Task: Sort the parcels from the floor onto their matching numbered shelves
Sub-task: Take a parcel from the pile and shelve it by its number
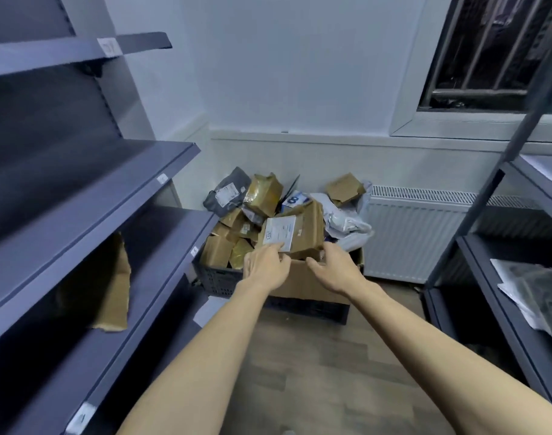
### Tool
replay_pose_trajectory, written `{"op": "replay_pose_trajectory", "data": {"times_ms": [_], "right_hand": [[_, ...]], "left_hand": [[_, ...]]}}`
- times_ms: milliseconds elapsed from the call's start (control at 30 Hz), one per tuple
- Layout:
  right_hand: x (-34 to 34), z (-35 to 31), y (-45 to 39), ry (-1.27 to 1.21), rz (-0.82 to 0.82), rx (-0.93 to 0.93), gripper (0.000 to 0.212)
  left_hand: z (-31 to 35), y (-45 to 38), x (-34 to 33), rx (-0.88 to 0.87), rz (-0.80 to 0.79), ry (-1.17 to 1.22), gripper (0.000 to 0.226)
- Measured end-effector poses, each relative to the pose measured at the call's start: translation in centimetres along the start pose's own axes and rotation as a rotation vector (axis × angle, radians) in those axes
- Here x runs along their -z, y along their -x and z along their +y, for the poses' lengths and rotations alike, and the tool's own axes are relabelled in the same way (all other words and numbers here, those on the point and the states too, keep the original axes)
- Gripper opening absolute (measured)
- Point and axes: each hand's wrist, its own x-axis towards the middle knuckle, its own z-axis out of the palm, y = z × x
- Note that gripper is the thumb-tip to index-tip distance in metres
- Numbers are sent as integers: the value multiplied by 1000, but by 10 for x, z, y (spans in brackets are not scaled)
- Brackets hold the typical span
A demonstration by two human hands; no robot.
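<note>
A pile of parcels fills a dark plastic crate point(218, 279) on the floor against the far wall. On top lies a brown cardboard parcel point(309, 229) with a white label facing up. My left hand point(265, 265) grips its near left edge, thumb on the label. My right hand point(334, 266) curls around its near right corner from below. Behind it sit more brown boxes point(263, 191), a grey mailer bag point(226, 193) and white plastic mailers point(347, 219). Grey shelves point(89, 196) with small white number tags run along the left.
A torn cardboard piece point(111, 287) leans on a lower left shelf. A second shelf unit point(519, 246) on the right holds bagged parcels point(535, 290). A white radiator point(419, 233) stands behind the pile. Wooden floor lies between the shelf units.
</note>
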Motion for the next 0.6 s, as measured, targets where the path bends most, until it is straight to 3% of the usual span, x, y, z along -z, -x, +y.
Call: {"op": "replay_pose_trajectory", "data": {"times_ms": [100, 300, 600], "right_hand": [[-3, -6, -71, -13, -31, -19, 55], [-20, -5, -197, -3, -121, -7, 53], [-73, 41, -377, 72, -312, 11, 57]], "left_hand": [[0, -71, 3, 37, -20, 2, 47], [-11, -191, -8, 153, -96, 50, 39], [-41, -353, -81, 347, -191, 102, 43]]}}
